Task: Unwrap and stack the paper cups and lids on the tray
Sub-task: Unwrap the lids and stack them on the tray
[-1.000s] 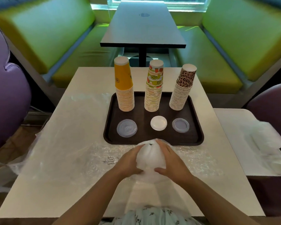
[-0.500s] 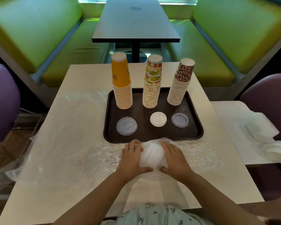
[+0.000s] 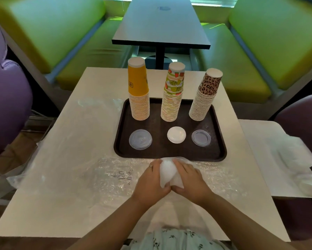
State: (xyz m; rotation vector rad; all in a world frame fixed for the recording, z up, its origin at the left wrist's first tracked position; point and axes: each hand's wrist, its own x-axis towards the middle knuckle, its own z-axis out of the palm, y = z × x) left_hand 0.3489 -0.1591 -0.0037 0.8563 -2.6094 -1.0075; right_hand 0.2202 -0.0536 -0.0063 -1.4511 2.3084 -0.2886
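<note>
A pale cream square table (image 3: 90, 204) fills the near scene, with a smaller white side table (image 3: 256, 134) just beside its right edge. Beyond the far edge stands a long dark grey table (image 3: 160, 27) on a black pedestal, flanked left and right by lime-green padded bench seats (image 3: 90, 58). Purple upholstered chairs sit at both sides, one on the left (image 3: 9, 98) and one on the right (image 3: 303, 114).
</note>
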